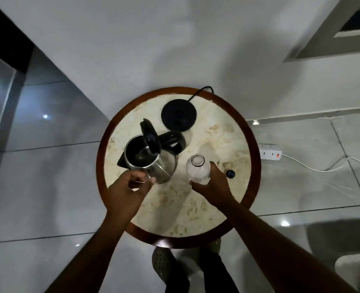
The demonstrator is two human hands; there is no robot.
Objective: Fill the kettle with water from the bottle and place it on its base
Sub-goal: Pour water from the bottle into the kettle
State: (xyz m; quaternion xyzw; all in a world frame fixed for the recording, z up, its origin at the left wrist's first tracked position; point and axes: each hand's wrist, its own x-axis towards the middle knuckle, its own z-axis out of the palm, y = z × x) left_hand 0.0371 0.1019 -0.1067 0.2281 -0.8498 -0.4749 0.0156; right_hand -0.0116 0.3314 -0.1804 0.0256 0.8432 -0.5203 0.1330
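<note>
While the kettle (153,159) is standing on the round table (253,166) with its lid (150,137) swung up, the clear bottle (197,169) is being gripped upright by the right hand (214,183), fingers wrapped around it. The left hand (128,187) is being held loosely curled against the kettle's near side; whether anything is being pinched cannot be told. The black base (179,115) is lying behind the kettle, apart from it, and a dark cap (230,173) is lying just right of the bottle.
</note>
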